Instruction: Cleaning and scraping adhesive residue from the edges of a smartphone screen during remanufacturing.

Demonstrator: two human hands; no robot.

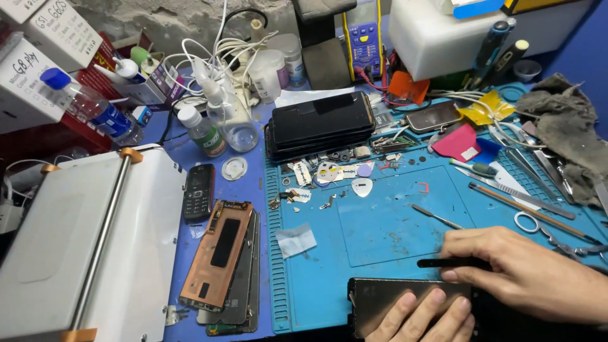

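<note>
Phone panel [405, 297] lay at blue mat's [380, 234] near edge; left hand [421, 316] fingers flat on it, right hand [525, 272] pinching black tool [443, 262] along its edge. Separation looked barely begun.

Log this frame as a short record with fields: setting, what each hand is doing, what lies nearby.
Setting: cluttered repair bench with a blue work mat
Left hand: fingers pressed flat on a dark phone panel at the mat's near edge
Right hand: pinches a thin black tool laid over that panel
Left of mat: copper-coloured phone frame on stacked panels, black keypad phone, white machine with a metal bar
Back of mat: stack of dark screens, small parts, yellow multimeter
Right: scissors, grey rag
</note>
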